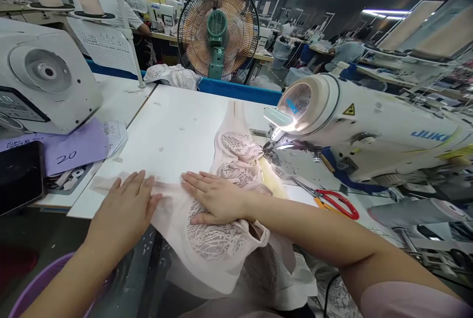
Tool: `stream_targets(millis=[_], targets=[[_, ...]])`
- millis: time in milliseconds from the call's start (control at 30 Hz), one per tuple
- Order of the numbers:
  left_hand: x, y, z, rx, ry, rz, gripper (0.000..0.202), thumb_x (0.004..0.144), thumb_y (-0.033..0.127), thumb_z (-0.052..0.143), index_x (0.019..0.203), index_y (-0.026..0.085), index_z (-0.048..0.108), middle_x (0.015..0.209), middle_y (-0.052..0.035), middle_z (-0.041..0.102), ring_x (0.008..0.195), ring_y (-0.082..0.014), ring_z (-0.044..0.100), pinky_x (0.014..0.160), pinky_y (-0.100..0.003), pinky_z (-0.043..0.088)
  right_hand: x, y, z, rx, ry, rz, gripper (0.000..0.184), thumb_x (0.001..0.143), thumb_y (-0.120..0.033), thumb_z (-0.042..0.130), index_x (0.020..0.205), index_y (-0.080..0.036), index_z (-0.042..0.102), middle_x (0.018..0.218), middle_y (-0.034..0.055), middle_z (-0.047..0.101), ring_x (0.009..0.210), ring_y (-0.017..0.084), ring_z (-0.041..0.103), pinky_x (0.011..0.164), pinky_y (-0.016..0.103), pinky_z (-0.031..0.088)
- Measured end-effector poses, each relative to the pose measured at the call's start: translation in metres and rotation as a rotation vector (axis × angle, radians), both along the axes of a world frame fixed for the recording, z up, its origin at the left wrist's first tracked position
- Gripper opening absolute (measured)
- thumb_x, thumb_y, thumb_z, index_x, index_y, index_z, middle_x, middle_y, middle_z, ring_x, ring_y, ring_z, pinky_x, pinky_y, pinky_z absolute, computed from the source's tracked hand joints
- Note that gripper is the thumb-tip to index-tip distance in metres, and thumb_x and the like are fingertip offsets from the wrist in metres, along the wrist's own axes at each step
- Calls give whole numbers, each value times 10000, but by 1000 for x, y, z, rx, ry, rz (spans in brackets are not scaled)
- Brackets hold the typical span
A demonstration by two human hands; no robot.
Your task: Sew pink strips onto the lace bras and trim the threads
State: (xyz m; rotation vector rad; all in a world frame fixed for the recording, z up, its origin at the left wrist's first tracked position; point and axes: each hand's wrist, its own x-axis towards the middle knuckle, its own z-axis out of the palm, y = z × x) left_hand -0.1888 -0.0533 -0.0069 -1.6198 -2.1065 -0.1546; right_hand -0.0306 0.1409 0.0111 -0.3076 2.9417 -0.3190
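Observation:
A pale pink lace garment (236,160) lies on the white table (177,125), running from the needle of the white sewing machine (369,125) down over the table's front edge. My right hand (216,194) lies flat and open on the garment's lace, fingers pointing left. My left hand (127,207) rests flat and open on a pink strap or band of the same garment near the front edge, fingers close to those of the right hand.
Red-handled scissors (332,199) lie right of my right arm. A second white machine (40,71), a purple slip marked 20 (74,150) and a dark phone (18,175) are at left. A standing fan (218,27) is behind the table. Other people work beyond.

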Motion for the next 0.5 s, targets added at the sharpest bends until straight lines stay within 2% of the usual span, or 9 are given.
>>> stream_targets(millis=[133, 333, 500], targets=[[20, 7, -7, 86, 55, -110, 635, 982, 376, 215, 1116, -72, 644, 1123, -302, 647, 1035, -376, 644, 840, -470, 553, 0, 0, 1, 12, 16, 1, 882, 918, -634, 409, 1500, -8, 188, 1569, 192, 125, 1470, 273, 127, 1208, 410, 123], [39, 14, -19, -21, 43, -48, 585, 926, 423, 348, 1257, 5, 588, 1281, -403, 487, 1151, -520, 530, 869, -619, 482, -1, -1, 0, 13, 27, 11, 873, 921, -635, 397, 1497, -9, 204, 1570, 175, 145, 1469, 275, 133, 1205, 430, 139], [33, 12, -14, -118, 56, -71, 613, 887, 486, 441, 1277, 34, 581, 1293, -365, 510, 1171, -483, 535, 899, -577, 490, -1, -3, 1, 29, 51, 17, 868, 918, -628, 414, 1486, 2, 233, 1558, 189, 181, 1460, 289, 170, 1197, 448, 170]])
